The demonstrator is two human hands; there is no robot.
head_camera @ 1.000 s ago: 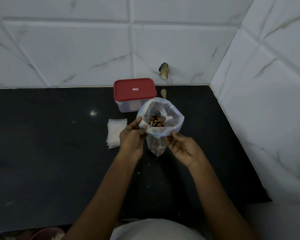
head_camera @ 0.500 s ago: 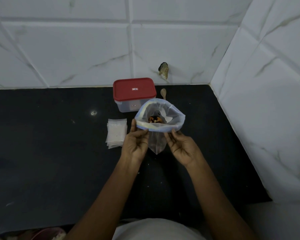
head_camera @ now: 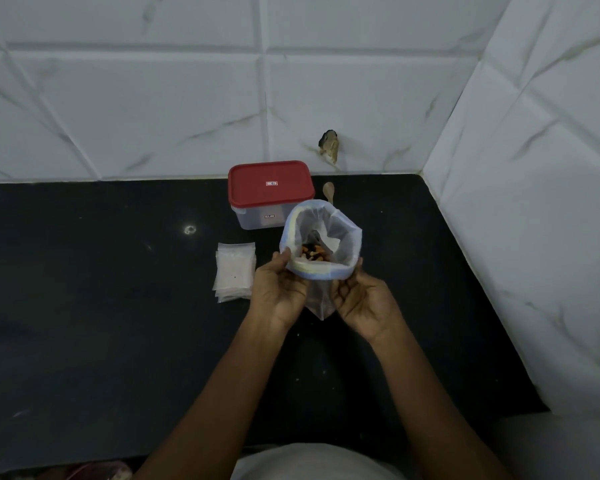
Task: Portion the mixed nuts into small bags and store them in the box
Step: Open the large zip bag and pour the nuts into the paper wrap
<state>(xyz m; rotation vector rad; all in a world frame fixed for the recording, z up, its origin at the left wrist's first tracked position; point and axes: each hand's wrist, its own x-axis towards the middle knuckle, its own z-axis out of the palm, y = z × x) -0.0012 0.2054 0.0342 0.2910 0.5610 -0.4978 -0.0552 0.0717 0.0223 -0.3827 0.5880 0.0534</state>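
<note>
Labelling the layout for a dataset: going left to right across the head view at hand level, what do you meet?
stack of small bags → left hand → open bag of mixed nuts → right hand

Both bare forearms reach in from below, close together. The left hand (head_camera: 279,289) pinches the near rim of the clear plastic bag with the rolled-down top (head_camera: 343,237), thumb up. The right hand (head_camera: 364,303) turns palm-up, fingers curled against that rim.
</note>
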